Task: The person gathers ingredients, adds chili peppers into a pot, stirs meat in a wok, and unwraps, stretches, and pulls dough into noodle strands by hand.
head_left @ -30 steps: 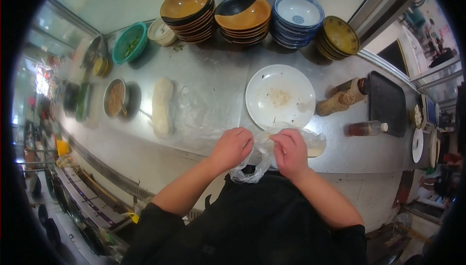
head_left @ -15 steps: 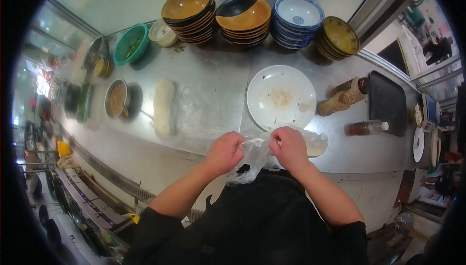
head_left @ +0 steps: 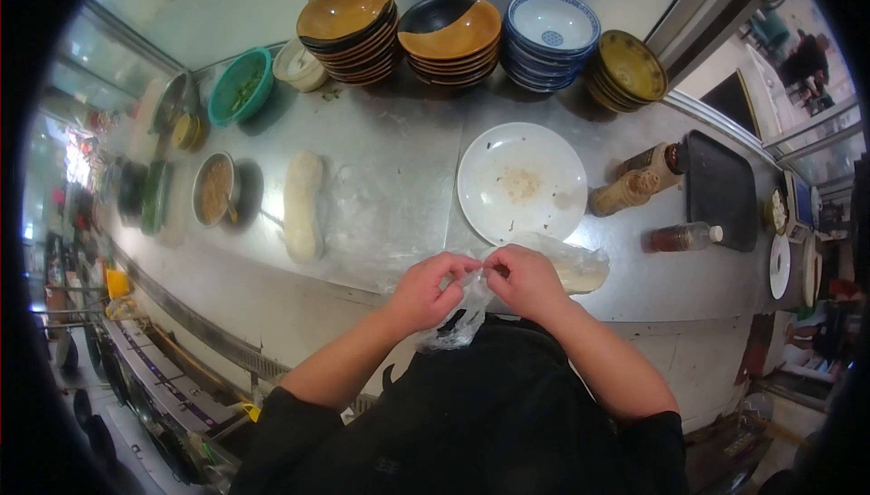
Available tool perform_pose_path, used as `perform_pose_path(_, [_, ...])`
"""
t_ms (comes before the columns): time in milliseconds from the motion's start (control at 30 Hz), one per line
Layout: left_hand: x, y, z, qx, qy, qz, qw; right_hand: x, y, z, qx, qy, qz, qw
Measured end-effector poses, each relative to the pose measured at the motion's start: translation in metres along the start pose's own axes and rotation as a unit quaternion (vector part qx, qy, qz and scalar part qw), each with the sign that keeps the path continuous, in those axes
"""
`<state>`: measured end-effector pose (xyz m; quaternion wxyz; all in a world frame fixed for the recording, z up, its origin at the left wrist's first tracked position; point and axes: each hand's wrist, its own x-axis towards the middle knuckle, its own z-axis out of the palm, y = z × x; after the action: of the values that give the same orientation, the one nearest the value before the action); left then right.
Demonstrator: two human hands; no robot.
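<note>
While pinching the clear plastic (head_left: 466, 321) in the fingers of left hand (head_left: 422, 294) and right hand (head_left: 529, 281), holding it bunched at the near edge of the worktop (head_left: 390, 155), just below the white plate (head_left: 489, 173).

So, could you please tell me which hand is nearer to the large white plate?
Right: the right hand is just in front of the large white plate, while the left hand is farther off, toward its near left.

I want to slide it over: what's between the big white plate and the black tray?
The head view shows a brown container, a dark-capped bottle and, lower down, a bottle of reddish liquid.
</note>
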<state>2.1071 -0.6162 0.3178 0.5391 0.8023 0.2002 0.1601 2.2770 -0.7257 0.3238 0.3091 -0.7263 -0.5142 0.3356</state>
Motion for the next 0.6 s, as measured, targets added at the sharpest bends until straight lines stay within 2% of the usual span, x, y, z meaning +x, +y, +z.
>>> perform_pose_path(100, [0.0, 0.002, 0.001, -0.015, 0.004, -0.014, 1.0, -0.002, 0.001, 0.002, 0.04, -0.007, 0.005, 0.999])
perform_pose_path(233, [0.0, -0.004, 0.003, -0.047, 0.006, 0.02, 0.999, 0.001, 0.005, 0.007, 0.06, -0.016, 0.021, 0.998])
perform_pose_path(300, [0.0, -0.006, 0.004, -0.048, 0.015, 0.028, 0.998, 0.002, 0.006, 0.008, -0.047, 0.019, -0.118, 0.992])
perform_pose_path(400, [0.0, -0.008, 0.005, -0.014, 0.049, 0.045, 0.998, 0.001, 0.011, 0.011, -0.035, -0.022, -0.075, 0.996])
perform_pose_path(500, [0.0, 0.003, 0.004, -0.013, 0.064, -0.003, 0.998, -0.001, 0.008, 0.009, -0.035, 0.017, -0.059, 0.997])
perform_pose_path(567, [0.002, 0.01, 0.009, 0.044, 0.023, -0.102, 0.994, -0.001, 0.005, 0.009, -0.032, 0.03, -0.065, 0.997])
perform_pose_path(600, [0.002, 0.008, 0.01, 0.045, 0.023, -0.102, 0.994, 0.0, 0.004, 0.009, -0.03, 0.044, -0.071, 0.996])
